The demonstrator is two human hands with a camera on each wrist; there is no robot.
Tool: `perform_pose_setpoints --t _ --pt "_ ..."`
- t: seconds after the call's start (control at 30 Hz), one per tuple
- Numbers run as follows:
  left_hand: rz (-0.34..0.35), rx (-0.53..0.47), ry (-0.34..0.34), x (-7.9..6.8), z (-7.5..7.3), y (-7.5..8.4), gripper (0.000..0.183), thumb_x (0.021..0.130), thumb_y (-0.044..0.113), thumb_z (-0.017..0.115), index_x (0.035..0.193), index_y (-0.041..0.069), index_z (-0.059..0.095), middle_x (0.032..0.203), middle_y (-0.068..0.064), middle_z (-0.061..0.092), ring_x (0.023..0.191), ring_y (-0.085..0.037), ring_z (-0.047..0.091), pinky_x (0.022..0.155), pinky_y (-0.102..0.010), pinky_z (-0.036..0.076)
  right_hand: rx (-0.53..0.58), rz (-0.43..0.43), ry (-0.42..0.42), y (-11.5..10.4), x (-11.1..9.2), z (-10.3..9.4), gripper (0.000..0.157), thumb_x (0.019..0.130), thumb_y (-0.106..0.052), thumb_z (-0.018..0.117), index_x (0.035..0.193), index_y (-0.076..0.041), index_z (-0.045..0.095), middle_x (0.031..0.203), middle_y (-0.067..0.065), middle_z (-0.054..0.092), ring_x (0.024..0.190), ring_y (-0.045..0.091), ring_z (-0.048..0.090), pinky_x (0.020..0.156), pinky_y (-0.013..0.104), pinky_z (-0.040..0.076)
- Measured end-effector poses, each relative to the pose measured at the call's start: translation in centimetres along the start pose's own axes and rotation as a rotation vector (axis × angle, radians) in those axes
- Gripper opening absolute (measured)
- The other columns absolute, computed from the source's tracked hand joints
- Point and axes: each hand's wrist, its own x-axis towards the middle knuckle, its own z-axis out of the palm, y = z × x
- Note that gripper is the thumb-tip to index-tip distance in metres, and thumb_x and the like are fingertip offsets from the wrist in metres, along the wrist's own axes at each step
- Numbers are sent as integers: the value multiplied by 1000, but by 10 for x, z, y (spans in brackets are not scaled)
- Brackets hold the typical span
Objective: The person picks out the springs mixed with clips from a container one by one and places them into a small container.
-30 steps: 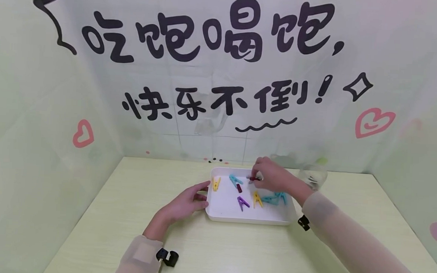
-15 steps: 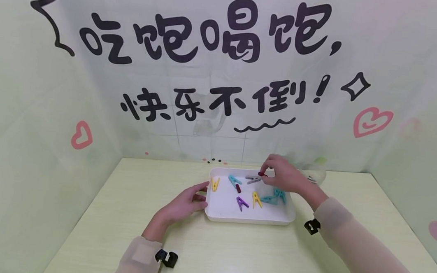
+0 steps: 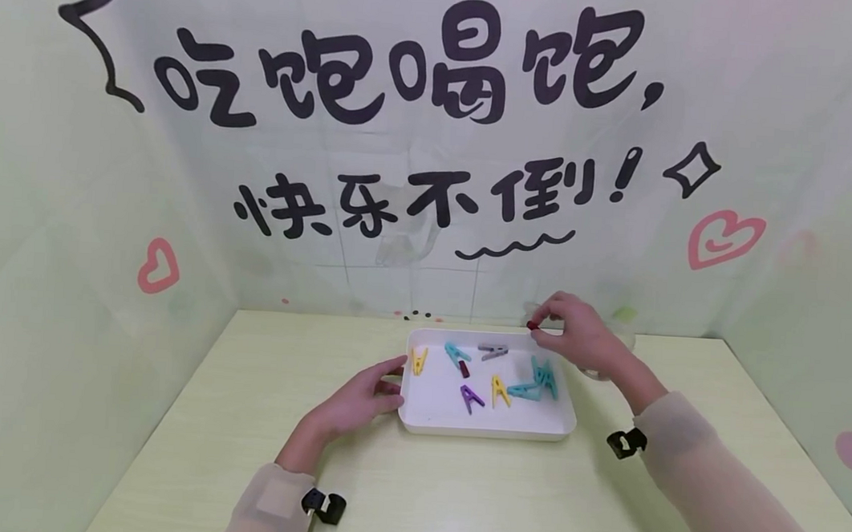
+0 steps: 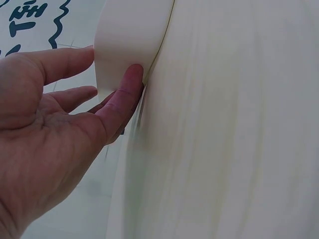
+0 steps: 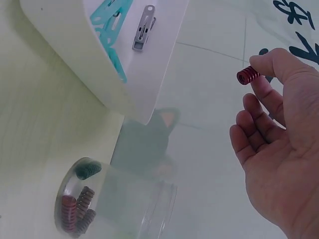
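A small dark-red coil spring (image 5: 248,75) is pinched between the thumb and index finger of my right hand (image 3: 583,335), just above the back right corner of the white tray (image 3: 485,431). My left hand (image 3: 357,399) touches the tray's left side with fairly straight fingers and thumb. Inside the tray lie a grey clothespin (image 3: 494,351), a purple clothespin (image 3: 472,399), two yellow clothespins (image 3: 500,390) and several teal clothespins (image 3: 525,392). Another dark-red piece (image 3: 464,369) lies beside the upper teal one.
Beyond the tray's right end, a clear jar (image 5: 134,199) holds several springs, red, grey and dark green; in the head view my right hand partly hides it. The pale tabletop (image 3: 305,356) meets a printed wall sheet (image 3: 410,289) at the back.
My right hand has lifted the red spring off the grey clothespin's area and carried it right and back, over the tray's corner. The left hand stays at the tray.
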Motion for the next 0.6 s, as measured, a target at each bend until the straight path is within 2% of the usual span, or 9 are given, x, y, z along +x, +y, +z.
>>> perform_pose_setpoints --t 0.33,0.6 --pt "0 -6 -2 -1 0 1 67 103 3 68 163 4 39 154 -15 51 126 -31 59 104 -45 54 -48 31 68 18 -13 -16 13 97 -14 77 108 -7 77 118 13 64 111 36 58 93 53 53" --pt "7 -10 -10 -1 -1 1 67 103 3 67 163 4 39 154 -15 51 126 -31 59 105 -45 53 -28 67 131 35 -25 -30 14 96 -11 76 107 -2 77 114 18 64 107 41 58 93 56 52"
